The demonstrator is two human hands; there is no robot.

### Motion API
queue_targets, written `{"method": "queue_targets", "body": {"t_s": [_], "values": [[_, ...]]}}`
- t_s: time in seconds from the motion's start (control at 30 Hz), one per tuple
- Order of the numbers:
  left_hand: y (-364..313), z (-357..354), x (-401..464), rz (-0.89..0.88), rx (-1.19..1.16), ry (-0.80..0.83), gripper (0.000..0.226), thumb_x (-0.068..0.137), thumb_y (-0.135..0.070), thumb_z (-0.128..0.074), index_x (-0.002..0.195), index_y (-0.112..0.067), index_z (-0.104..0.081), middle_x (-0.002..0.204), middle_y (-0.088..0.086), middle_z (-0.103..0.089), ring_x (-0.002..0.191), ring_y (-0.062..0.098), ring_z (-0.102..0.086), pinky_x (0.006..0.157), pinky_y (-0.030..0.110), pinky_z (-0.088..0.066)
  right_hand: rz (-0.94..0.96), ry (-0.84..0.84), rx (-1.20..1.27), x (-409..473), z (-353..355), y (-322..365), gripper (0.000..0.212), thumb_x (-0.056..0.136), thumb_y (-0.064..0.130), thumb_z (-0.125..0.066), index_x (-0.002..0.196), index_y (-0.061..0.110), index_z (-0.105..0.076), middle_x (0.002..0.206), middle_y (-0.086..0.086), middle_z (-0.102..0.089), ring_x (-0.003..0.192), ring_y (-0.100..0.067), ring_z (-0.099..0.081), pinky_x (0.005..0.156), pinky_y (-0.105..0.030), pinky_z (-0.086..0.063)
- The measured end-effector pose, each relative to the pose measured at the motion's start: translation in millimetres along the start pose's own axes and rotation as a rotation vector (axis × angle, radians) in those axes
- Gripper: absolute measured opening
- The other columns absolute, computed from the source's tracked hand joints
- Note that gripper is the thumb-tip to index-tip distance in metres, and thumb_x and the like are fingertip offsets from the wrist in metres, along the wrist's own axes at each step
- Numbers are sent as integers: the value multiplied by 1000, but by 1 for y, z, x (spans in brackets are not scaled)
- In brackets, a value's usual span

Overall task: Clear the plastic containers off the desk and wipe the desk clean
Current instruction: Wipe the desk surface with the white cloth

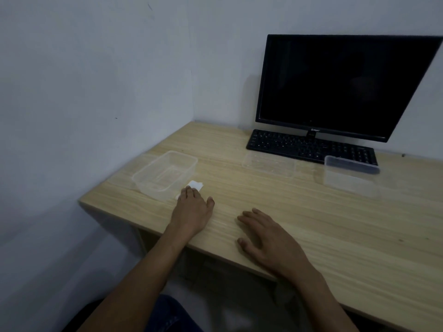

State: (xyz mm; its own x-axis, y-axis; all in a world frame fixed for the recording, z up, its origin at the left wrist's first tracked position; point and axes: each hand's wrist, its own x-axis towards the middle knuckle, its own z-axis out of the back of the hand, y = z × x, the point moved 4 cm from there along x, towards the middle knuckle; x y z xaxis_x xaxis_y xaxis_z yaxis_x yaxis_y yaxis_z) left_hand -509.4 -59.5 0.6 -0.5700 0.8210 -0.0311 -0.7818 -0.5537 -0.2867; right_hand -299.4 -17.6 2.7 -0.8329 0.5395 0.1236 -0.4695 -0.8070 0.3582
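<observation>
My left hand (pixel 191 209) pressed flat on the white folded tissue (pixel 195 185) beside the clear rectangular plastic tub (pixel 165 174), ready to wipe, while my right hand (pixel 266 238) rested open, empty, on the light wooden desk (pixel 335 224).

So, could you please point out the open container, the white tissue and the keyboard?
open container (pixel 165 174): head view, its clear inner floor.
white tissue (pixel 196 184): head view, the part beyond the fingertips.
keyboard (pixel 287 143): head view, its middle keys.

We count two hands, left (pixel 191 209) and right (pixel 266 238), one desk (pixel 335 224), one open tub (pixel 165 174), one lid (pixel 268 163), one lidded tub (pixel 351 174), one tissue (pixel 195 185), one keyboard (pixel 309 146) and one monitor (pixel 345 85).
</observation>
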Motion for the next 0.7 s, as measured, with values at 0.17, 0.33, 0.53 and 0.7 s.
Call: {"method": "queue_targets", "body": {"t_s": [0.17,0.33,0.53,0.7], "values": [[-11,-1,25,30,-65,-4,69,103,-39,-25,148,10,-9,157,27,-9,147,33,-6,120,39,-7,5,-8,7,-1,2,1,59,93,60,-38,147,38,-27,157,17,-20,138,10,-1,110,-17,-11],[-24,0,43,16,-60,13,68,103,-39,-24,147,12,-11,156,27,-11,146,34,-8,119,40,-8,-28,-53,40,0,1,-2,58,93,62,-35,146,40,-28,155,17,-25,142,5,-8,111,-19,-15],[-21,4,26,-37,-74,8,59,105,-33,-23,148,7,-16,156,27,-12,146,36,-9,120,41,-8,-52,-38,47,1,0,0,71,84,73,-19,145,39,-32,154,15,-29,143,2,-12,112,-20,-16],[-14,-1,-23,-87,-56,82,60,105,-37,-21,152,-3,-7,160,18,-4,148,27,-1,119,35,-4,-71,-36,63,-1,3,-1,83,77,82,-13,145,38,-33,154,15,-30,142,1,-13,114,-25,-21]]}}
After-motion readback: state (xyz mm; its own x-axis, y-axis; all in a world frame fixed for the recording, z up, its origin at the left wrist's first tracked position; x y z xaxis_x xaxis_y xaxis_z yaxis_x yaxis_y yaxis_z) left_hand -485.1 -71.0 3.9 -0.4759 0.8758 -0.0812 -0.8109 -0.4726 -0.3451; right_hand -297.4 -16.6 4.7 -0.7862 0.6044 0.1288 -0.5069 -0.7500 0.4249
